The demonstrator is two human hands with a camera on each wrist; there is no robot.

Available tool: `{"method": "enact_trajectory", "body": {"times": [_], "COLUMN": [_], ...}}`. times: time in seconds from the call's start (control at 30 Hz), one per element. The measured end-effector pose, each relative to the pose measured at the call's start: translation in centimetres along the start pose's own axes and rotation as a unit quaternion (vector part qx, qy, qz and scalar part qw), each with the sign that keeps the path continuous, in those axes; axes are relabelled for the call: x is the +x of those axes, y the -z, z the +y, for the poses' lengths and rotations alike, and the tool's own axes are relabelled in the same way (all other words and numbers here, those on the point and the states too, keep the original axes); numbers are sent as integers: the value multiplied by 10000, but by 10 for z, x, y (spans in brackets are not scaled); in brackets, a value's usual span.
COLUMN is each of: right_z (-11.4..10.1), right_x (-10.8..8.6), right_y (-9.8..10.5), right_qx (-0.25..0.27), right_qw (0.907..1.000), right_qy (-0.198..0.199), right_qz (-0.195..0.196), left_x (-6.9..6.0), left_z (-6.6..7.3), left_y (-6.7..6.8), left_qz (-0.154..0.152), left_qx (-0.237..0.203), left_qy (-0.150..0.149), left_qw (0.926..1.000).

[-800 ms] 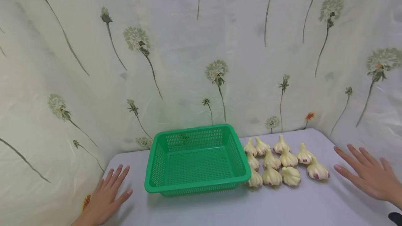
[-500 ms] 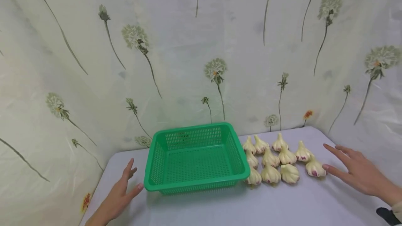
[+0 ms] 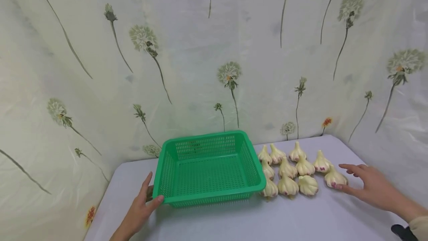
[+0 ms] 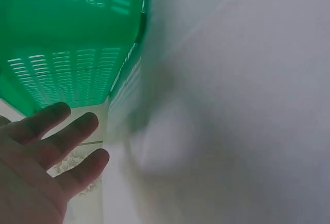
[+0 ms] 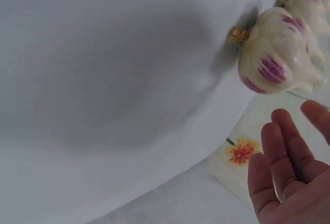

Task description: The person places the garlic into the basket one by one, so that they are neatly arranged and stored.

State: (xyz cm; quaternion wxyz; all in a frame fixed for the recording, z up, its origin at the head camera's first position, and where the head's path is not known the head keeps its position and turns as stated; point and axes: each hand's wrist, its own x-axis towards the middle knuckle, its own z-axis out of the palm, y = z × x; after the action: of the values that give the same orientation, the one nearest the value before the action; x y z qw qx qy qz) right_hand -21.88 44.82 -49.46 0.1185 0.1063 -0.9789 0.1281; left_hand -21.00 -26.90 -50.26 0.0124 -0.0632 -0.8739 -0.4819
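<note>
A green plastic basket (image 3: 210,176) with slotted walls stands on the table, and nothing lies in it. My left hand (image 3: 138,211) is at its front left corner, thumb at the rim and the other fingers outside the left wall. In the left wrist view those fingers (image 4: 77,136) are extended and spread beside the basket wall. Right of the basket lie several white garlic bulbs with purple streaks. My right hand (image 3: 376,189) is at the rightmost garlic bulb (image 3: 335,177), its thumb tip close to the bulb; contact is unclear. The right wrist view shows its fingers apart from that bulb (image 5: 276,53).
The basket's right rim stands close against the nearest garlic bulbs (image 3: 269,189). A pale cloth covers the table (image 3: 234,222). Behind it hangs a curtain (image 3: 187,66) printed with dandelions, which also closes in both sides.
My left hand has moved right and forward to the basket's corner, turning sideways. The right hand has come left to the outermost garlic bulb. Basket and bulbs keep their places.
</note>
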Motion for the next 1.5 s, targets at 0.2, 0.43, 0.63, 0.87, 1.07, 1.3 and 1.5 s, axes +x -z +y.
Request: {"method": "enact_trajectory", "body": {"times": [0.2, 0.43, 0.63, 0.87, 1.07, 1.3, 1.5], "right_z": [6, 14, 16, 13, 7, -3, -18], "right_x": [-4, -3, -2, 0, 0, 6, 20], "right_y": [-13, -24, -29, -31, -30, -18, -14], "right_qx": [299, 373, 638, 737, 747, 719, 615], "right_qw": [9990, 9989, 9967, 9955, 9949, 9882, 9828], "right_qy": [-194, -214, -423, -554, -423, -578, -482], "right_qz": [-274, -182, -287, -213, 521, 1219, 1675], "left_x": [-6, -10, -8, -8, -8, -7, -7], "left_z": [-4, -8, -11, -13, -16, -19, -19], "left_y": [-9, -16, -23, -27, -30, -32, -32], "left_qz": [-32, 151, 168, 400, 480, 505, 553], "left_qx": [-403, -512, -693, -727, -687, -693, -621], "left_qy": [-114, -368, -733, -757, -778, -853, -822], "left_qw": [9991, 9979, 9948, 9937, 9934, 9927, 9931]}}
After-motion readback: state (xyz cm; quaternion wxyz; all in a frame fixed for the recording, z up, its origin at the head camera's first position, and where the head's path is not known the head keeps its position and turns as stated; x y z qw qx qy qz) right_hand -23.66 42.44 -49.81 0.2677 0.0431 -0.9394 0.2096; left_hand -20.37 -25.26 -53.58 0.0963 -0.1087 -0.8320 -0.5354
